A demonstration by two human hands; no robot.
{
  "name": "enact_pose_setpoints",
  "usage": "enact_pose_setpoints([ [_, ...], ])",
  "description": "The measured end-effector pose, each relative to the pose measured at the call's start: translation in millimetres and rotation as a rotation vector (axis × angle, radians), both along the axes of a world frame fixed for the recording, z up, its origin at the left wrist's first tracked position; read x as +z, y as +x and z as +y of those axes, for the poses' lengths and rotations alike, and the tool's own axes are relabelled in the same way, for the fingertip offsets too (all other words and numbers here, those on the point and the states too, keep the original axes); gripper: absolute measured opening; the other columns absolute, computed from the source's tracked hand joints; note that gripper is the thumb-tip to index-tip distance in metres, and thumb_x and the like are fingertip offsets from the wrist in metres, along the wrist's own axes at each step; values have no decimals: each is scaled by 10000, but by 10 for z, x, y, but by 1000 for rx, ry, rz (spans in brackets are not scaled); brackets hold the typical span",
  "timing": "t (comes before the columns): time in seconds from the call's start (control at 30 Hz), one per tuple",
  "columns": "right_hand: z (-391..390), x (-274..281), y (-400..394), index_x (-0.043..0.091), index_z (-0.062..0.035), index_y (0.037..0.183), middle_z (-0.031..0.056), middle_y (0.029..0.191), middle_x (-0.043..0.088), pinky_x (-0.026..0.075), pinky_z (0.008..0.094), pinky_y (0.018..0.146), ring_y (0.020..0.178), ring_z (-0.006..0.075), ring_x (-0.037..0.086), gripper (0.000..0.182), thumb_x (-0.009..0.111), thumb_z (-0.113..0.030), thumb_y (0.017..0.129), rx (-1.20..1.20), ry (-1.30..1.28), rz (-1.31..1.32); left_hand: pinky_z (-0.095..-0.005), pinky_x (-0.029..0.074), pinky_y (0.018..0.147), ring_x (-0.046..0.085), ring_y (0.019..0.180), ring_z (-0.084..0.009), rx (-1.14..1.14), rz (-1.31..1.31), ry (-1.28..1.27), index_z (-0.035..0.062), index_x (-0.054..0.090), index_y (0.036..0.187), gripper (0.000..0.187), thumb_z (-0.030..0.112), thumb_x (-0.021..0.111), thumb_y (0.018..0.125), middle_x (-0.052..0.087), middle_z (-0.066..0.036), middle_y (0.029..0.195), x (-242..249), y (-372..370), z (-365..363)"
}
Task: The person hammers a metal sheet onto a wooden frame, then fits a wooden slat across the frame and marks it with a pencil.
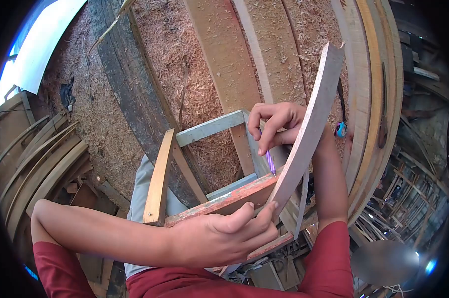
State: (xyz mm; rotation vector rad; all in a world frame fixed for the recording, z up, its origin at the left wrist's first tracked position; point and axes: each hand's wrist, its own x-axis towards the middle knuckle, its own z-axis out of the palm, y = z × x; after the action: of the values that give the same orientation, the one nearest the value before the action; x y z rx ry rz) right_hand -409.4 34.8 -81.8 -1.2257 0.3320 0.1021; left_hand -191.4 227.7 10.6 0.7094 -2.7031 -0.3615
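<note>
My right hand (279, 121) reaches behind a long pale wooden strip (311, 116) and pinches a purple pen (270, 163). The pen points down, its tip at the top face of a red-painted, worn wooden rail (224, 197). My left hand (239, 236) is curled at the near end of that rail, its fingertips pressed on the lower end of the pale strip. The strip slants up and away across the rail. The rail belongs to a small wooden frame with a grey-painted crossbar (209, 128) and a light-brown side piece (158, 181).
Wide planks (224, 54) and a dark weathered beam (135, 89) lie on ground covered with wood shavings (170, 39). A blue tape measure (340, 129) is by the right forearm. Curved boards (50, 169) are stacked at left, and offcuts (403, 203) lie at right.
</note>
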Motion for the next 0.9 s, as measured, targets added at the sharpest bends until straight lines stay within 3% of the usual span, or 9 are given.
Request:
enact_pose_setpoints([
  [0.17, 28, -50, -9, 822, -71, 882, 48, 967, 599, 467, 314, 857, 926, 173, 595, 108, 798, -13, 794, 10, 37, -18, -491, 292, 1005, 512, 1348, -170, 0, 24, 24, 155, 728, 1139, 445, 420, 539, 836, 564, -18, 1208, -20, -3, 10],
  [0.27, 24, -119, -33, 815, -81, 964, 43, 1000, 605, 497, 296, 815, 939, 164, 607, 115, 760, -44, 870, 38, 11, -105, -420, 322, 1069, 544, 1277, -212, 31, 44, -11, 117, 646, 1202, 414, 347, 501, 890, 586, -34, 1142, -24, 1, -11],
  [0.33, 29, -118, -31, 817, -82, 960, 37, 987, 603, 495, 296, 824, 941, 160, 604, 118, 763, -38, 864, 47, 25, -77, -484, 300, 1025, 517, 1352, -178, 11, 19, 34, 128, 718, 1177, 453, 384, 538, 850, 564, -32, 1332, -21, -9, 1],
  [0.43, 42, -124, -20, 818, -82, 956, 34, 985, 601, 494, 294, 840, 947, 156, 600, 134, 763, -20, 850, 48, 44, -73, -475, 316, 1025, 512, 1361, -180, 30, 27, 55, 101, 689, 1235, 482, 375, 522, 875, 555, -62, 1414, -14, 0, -6],
  [0.53, 80, -48, 8, 818, -60, 860, 53, 945, 608, 463, 319, 851, 914, 174, 598, 90, 806, -21, 780, -21, 96, 18, -461, 346, 1003, 506, 1370, -192, 17, 40, 74, 78, 653, 1293, 513, 371, 506, 897, 564, -80, 1426, -38, -8, 19],
  [0.67, 58, -84, -1, 819, -62, 859, 53, 945, 607, 460, 320, 849, 923, 175, 595, 92, 800, -18, 780, -3, 95, 8, -460, 367, 987, 503, 1373, -206, -10, 6, 61, 66, 636, 1313, 523, 367, 495, 909, 582, -92, 1397, -33, -2, 12],
  [0.73, 43, -120, -15, 820, -80, 950, 35, 992, 600, 494, 295, 861, 948, 154, 597, 146, 763, -12, 835, 33, 82, -66, -477, 380, 978, 500, 1377, -218, -18, 15, 75, 55, 636, 1318, 535, 362, 508, 898, 580, -94, 1399, -39, -5, 9],
  [0.83, 55, -70, 8, 822, -64, 864, 50, 937, 608, 446, 319, 850, 919, 178, 581, 102, 797, -28, 771, -8, 101, -15, -500, 381, 978, 501, 1373, -212, -10, 24, 97, 54, 641, 1312, 532, 347, 525, 882, 583, -87, 1390, -39, -17, 27],
  [0.9, 23, -127, -18, 819, -74, 894, 41, 959, 612, 466, 306, 852, 934, 165, 588, 103, 789, -39, 802, 24, 70, -54, -506, 380, 978, 503, 1369, -205, -4, 24, 97, 55, 646, 1305, 531, 345, 533, 875, 586, -81, 1383, -45, -20, 32],
])
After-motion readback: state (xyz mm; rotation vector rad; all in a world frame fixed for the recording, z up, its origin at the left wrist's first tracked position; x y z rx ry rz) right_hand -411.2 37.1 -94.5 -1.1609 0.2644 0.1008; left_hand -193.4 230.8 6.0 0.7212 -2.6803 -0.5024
